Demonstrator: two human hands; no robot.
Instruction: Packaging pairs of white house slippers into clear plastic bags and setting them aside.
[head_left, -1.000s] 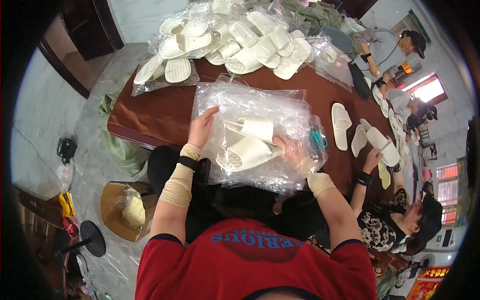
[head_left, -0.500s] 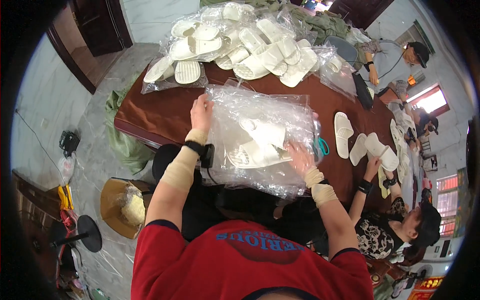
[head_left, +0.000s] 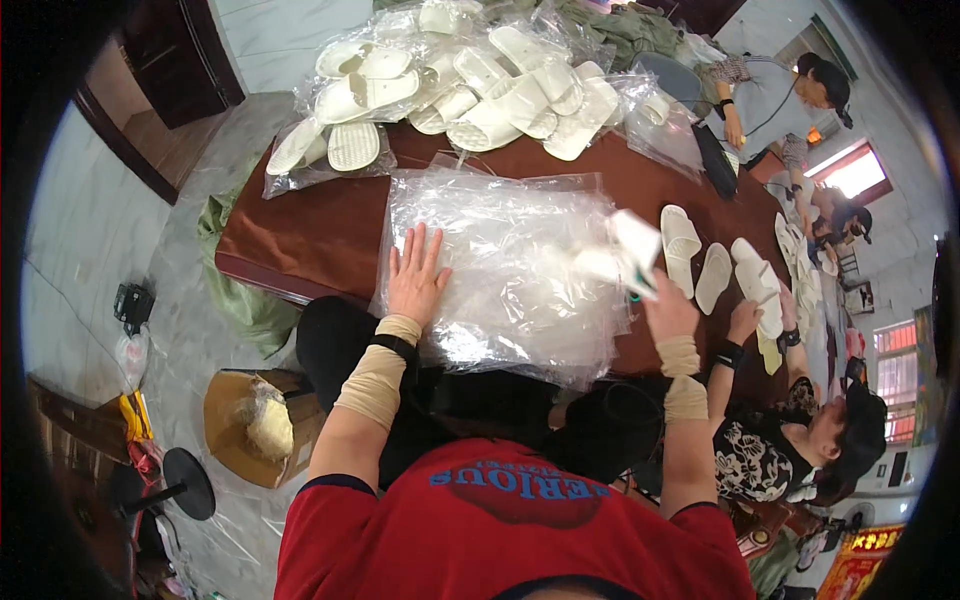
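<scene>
A stack of clear plastic bags (head_left: 500,290) lies flat before me on the brown-covered table. My left hand (head_left: 418,282) rests on the stack's left part, fingers spread and holding nothing. At the right edge my right hand (head_left: 670,312) is closed on white slippers (head_left: 637,240). They are tilted up and smeared by motion, so whether both of a pair are in the grip is hard to make out. A bit of something teal shows beside the right fingers, mostly hidden.
Bagged white slippers (head_left: 480,95) are heaped along the table's far side. Loose slippers (head_left: 680,245) lie to the right, where a co-worker's hands (head_left: 745,322) handle another one. A cardboard box (head_left: 262,425) stands on the floor at left, near a green sack (head_left: 245,280).
The white slippers have gone from the middle of the bags to the right edge with my right hand. My left hand has moved from the bags' upper left corner down onto them, flat.
</scene>
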